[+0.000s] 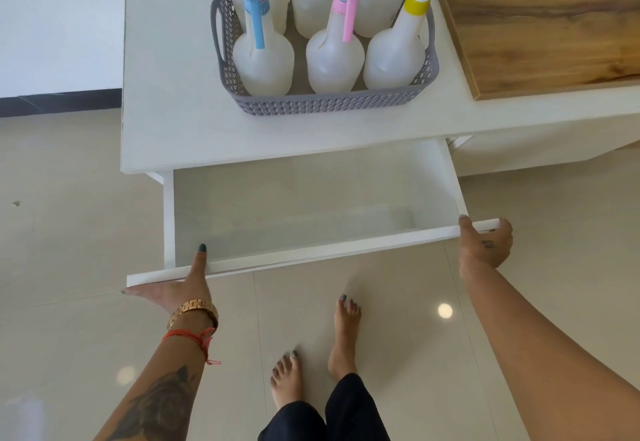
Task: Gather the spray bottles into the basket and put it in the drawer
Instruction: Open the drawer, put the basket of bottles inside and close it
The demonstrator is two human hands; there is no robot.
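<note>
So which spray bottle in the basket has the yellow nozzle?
The front-right bottle, nearest the wooden board; the others carry pink and blue heads.

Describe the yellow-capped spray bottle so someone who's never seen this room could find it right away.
Look at the white cabinet top above the open drawer, where a grey lattice basket holds six translucent bottles. The yellow-capped spray bottle stands in the front right corner. Only its collar and nozzle are yellow; the visible neighbours are pink and blue.

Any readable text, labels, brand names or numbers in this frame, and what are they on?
None can be read.
Spray bottles in the basket: plain, no labels showing.
Right hand: a small dark mark on its back, too small to read.
Drawer and cabinet top: bare white, no print.
</note>
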